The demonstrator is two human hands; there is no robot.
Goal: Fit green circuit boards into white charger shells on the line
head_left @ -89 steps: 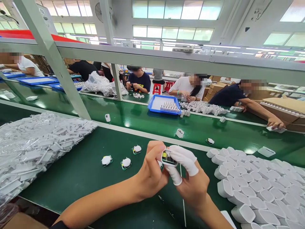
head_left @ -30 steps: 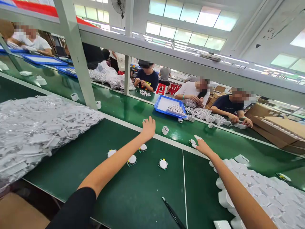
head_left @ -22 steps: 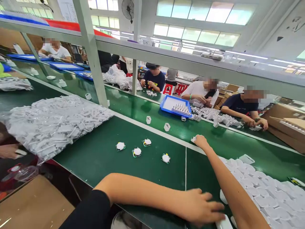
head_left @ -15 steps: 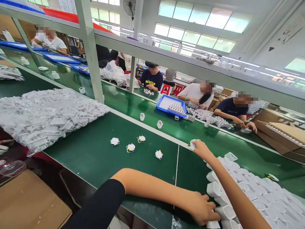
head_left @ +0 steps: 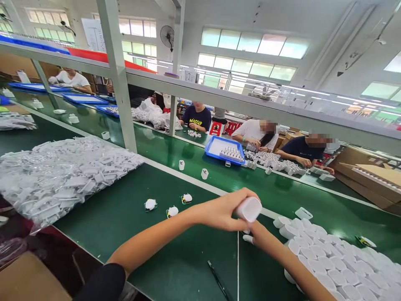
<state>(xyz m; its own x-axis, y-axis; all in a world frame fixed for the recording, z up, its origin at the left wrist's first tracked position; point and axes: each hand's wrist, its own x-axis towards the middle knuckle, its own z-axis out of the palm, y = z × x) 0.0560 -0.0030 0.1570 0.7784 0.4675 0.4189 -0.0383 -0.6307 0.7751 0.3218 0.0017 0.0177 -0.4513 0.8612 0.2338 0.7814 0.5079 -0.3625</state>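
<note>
My left hand [head_left: 224, 211] is wrapped around a white plastic housing [head_left: 250, 209], its rounded closed end toward me. Just below it, my right hand [head_left: 252, 234] is partly covered by the left. Its fingers are closed near the housing's far end, where the small circuit board they carried is almost wholly hidden; a white tip shows there, perhaps a finger cover. To the left on the green bench lie circuit boards with white round pads, one [head_left: 151, 205] apart from another [head_left: 187, 198]. Many matching white housings [head_left: 327, 263] stand packed together at right.
A bag of white plastic parts [head_left: 72, 175] lies on the left. A black pen [head_left: 218, 279] rests near the bench's front edge. Beyond the pale strip, two housings [head_left: 204, 174] stand on the green belt [head_left: 166, 152]. Co-workers sit across, by a blue tray [head_left: 224, 149].
My left hand has lifted a housing from the packed group and brought it up and left to my right hand. The right hand has drawn back toward me. The view has tilted slightly upward.
</note>
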